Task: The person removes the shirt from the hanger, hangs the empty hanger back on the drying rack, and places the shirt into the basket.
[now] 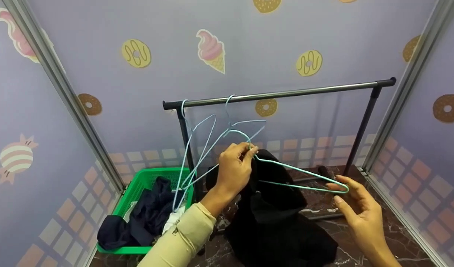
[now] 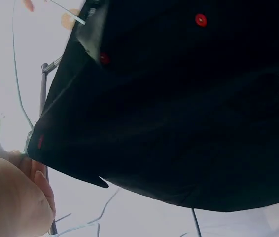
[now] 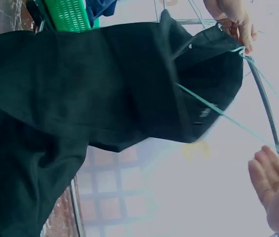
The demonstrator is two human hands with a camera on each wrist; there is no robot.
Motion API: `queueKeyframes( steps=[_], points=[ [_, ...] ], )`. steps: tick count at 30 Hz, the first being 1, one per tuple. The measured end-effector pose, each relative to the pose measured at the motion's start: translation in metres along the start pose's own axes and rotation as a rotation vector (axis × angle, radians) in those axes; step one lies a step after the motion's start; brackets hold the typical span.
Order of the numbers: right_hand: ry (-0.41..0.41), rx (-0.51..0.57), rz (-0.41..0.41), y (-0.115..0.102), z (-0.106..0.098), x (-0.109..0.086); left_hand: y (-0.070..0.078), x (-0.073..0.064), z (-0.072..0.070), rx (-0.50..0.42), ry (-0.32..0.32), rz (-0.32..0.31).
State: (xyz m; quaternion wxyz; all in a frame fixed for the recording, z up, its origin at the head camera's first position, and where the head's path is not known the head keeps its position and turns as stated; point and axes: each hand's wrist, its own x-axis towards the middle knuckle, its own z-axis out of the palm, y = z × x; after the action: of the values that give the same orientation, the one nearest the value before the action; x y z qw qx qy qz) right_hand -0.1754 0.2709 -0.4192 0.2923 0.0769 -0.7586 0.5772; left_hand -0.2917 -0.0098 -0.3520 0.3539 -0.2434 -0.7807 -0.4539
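Observation:
My left hand [image 1: 234, 167] pinches the neck of a pale-green wire clothes hanger [image 1: 301, 169], just below its hook. Black cloth gathers right at those fingers; it belongs to a black garment [image 1: 278, 230] that drapes below. Red buttons [image 2: 201, 20] show on the garment in the left wrist view. Part of the hanger lies inside the garment's opening, while its right end sticks out. Around that end my right hand [image 1: 364, 215] is spread, thumb and fingers apart. The right wrist view shows the right hand's fingers [image 3: 272, 170] nearly straight.
A clothes rail [image 1: 304, 92] stands at the back, with two empty wire hangers [image 1: 186, 148] hooked toward its left end. At left, a green basket [image 1: 138, 250] holds dark blue and white clothes. Patterned walls enclose the dark marbled surface [image 1: 390, 237].

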Motion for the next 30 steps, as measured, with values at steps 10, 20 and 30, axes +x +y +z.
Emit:
queueKeyframes(
  steps=[10, 20, 30],
  points=[
    [0.036, -0.397, -0.308, -0.007, 0.025, 0.002, 0.002, -0.008, 0.006, 0.01, -0.015, 0.02],
    [0.121, -0.634, -0.411, -0.007, 0.051, 0.009, 0.004, -0.018, 0.009, 0.018, -0.039, 0.097],
    [0.133, -0.526, -0.421, -0.003, 0.048, 0.012, -0.002, -0.021, 0.009, -0.053, -0.105, 0.119]
  ],
)
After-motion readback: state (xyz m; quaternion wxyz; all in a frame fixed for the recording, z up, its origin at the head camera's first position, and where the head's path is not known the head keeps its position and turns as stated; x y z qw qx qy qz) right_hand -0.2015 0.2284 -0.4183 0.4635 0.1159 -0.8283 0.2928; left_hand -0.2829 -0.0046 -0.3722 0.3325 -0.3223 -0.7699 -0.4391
